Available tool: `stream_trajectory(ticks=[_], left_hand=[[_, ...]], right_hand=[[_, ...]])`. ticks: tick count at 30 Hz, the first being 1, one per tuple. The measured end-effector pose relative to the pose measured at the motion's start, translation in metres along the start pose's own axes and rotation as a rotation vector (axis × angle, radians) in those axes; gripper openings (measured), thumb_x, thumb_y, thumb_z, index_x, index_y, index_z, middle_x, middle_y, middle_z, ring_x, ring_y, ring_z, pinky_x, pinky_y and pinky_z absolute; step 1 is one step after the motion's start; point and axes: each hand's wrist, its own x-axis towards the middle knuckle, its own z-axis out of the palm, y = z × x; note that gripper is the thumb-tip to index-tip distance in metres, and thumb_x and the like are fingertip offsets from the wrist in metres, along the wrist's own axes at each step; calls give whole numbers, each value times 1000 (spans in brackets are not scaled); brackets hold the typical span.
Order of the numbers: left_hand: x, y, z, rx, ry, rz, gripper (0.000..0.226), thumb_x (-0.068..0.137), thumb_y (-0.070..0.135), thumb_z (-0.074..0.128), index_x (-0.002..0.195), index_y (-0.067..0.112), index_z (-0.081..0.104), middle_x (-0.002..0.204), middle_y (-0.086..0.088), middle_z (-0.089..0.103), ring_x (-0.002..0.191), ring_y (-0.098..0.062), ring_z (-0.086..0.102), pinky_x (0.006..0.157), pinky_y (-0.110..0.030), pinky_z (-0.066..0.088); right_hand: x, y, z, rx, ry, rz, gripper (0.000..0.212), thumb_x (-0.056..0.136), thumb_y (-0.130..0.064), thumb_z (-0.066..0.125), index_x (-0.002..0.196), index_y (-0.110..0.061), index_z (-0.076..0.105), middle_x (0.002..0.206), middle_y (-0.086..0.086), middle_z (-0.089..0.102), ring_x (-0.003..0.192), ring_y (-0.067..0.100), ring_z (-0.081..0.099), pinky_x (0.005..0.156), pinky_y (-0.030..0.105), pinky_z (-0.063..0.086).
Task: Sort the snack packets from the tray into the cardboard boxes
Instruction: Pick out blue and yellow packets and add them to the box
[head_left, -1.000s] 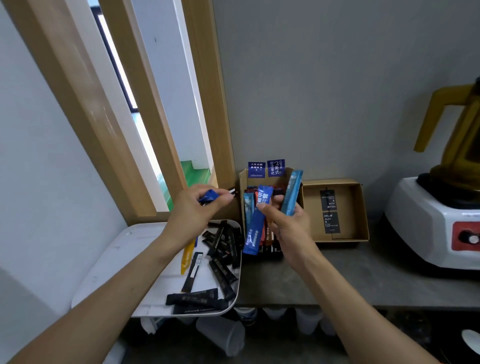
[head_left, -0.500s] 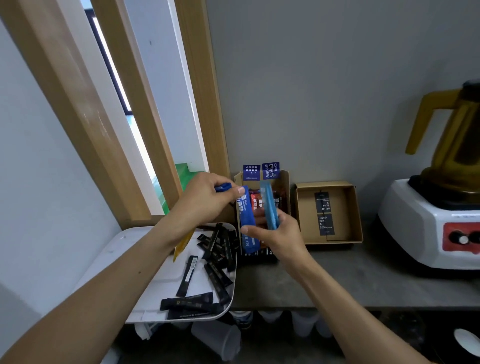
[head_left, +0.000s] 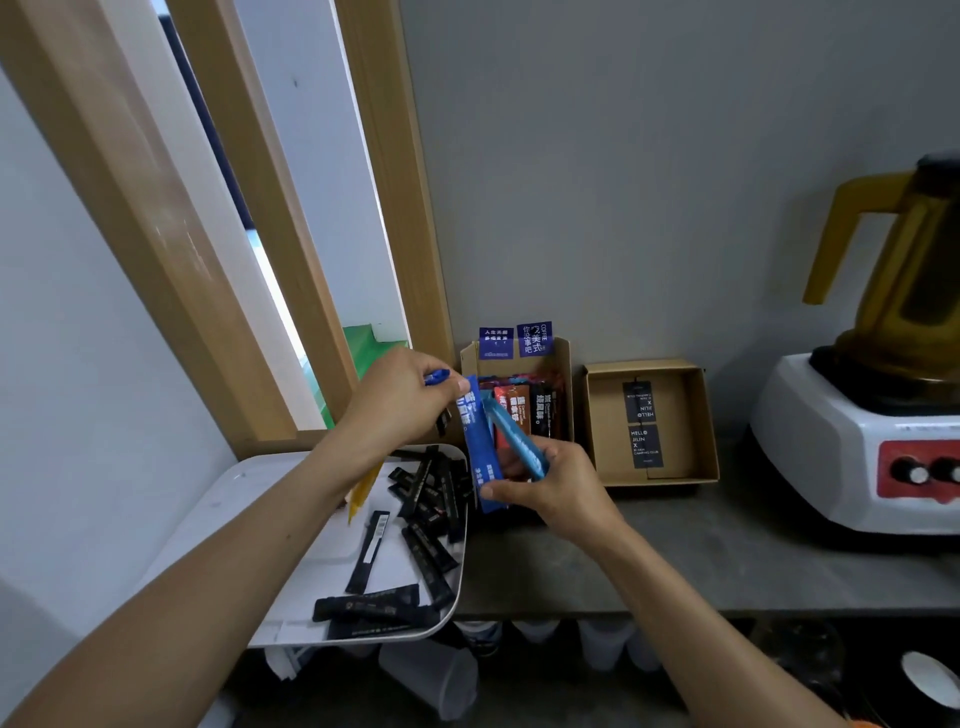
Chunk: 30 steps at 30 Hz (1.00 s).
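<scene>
White rounded plastic tray (head_left: 218, 525) overhangs the grey counter (head_left: 727, 561) edge, black stick packets (head_left: 431, 499) heaped at its right rim. Right hand (head_left: 558, 491) pinches dark blue stick packet (head_left: 479, 441) and light blue stick packet (head_left: 517, 441); left hand (head_left: 400, 402) pinches another blue packet (head_left: 437, 375). Behind: full cardboard box (head_left: 563, 374), then shallow open cardboard box (head_left: 652, 475).

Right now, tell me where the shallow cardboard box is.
In the head view the shallow cardboard box sits right of centre on the grey counter, between the packet-filled box and the white blender base.
</scene>
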Motion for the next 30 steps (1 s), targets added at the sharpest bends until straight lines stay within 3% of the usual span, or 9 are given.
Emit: stream_trajectory(ticks=[2, 6, 10, 14, 17, 20, 25, 28, 30], left_hand=[[-1, 0, 4, -30, -45, -18, 14, 96, 37, 68, 96, 27, 77, 85, 4, 75, 85, -13, 69, 73, -37, 59], [-5, 3, 9, -46, -228, -46, 11, 91, 34, 75, 95, 25, 78, 87, 10, 73, 88, -7, 68, 70, -31, 56], [-4, 0, 9, -172, -295, -142, 8, 83, 34, 83, 82, 26, 81, 87, -1, 77, 86, -14, 69, 72, -32, 53], [-10, -3, 17, -156, -227, -121, 13, 87, 31, 80, 88, 18, 78, 91, -11, 77, 84, -24, 70, 80, -39, 56], [-14, -5, 21, -158, -224, -112, 17, 93, 34, 73, 94, 18, 77, 91, -10, 77, 93, -31, 71, 84, -46, 58], [-14, -8, 19, -149, -204, -103, 14, 94, 35, 71, 96, 21, 74, 92, -6, 77, 90, -24, 72, 84, -46, 60], [-14, -6, 20, -128, -154, -41, 5, 92, 33, 75, 90, 28, 75, 81, 8, 74, 76, -6, 68, 68, -30, 53], [-13, -9, 21, -189, -147, -87, 11, 93, 35, 72, 94, 26, 76, 87, 4, 75, 82, -9, 69, 70, -27, 54], [-12, -15, 21, -244, -92, -128, 15, 96, 38, 68, 92, 24, 74, 88, -1, 75, 81, -12, 69, 75, -32, 59]], right_hand=[[0, 2, -1, 8, -4, 10, 39, 69, -24, 95, 102, -21, 74, 99, -1, 77, 93, 12, 74, 87, 39, 63], [-2, 0, 1, 191, 57, -20, 41, 75, -29, 91, 111, -20, 75, 108, -2, 77, 100, 13, 74, 84, 32, 61], [-4, -2, 5, 250, 76, -14, 29, 83, -23, 84, 110, -16, 75, 103, 7, 77, 96, 17, 74, 80, 31, 62], [0, -3, 5, 215, 46, 16, 21, 86, -17, 82, 104, -10, 74, 98, 8, 77, 89, 16, 74, 76, 26, 60], [-1, -2, 2, 213, 2, 21, 26, 85, -20, 82, 109, -14, 74, 103, 6, 77, 95, 17, 75, 81, 27, 61], [-4, 3, 2, 211, -14, 18, 25, 85, -21, 83, 107, -13, 75, 102, 7, 77, 96, 20, 75, 86, 32, 62], [-3, 4, 8, 228, 79, -19, 20, 89, -25, 80, 108, -18, 76, 100, 0, 77, 92, 12, 74, 79, 29, 62], [2, 2, 9, 241, 197, 4, 17, 93, -22, 74, 109, -21, 73, 101, -4, 76, 93, 7, 74, 73, 24, 60], [8, 2, 7, 224, 288, 24, 13, 96, -24, 70, 108, -28, 68, 102, -4, 75, 92, 8, 75, 74, 28, 62]])
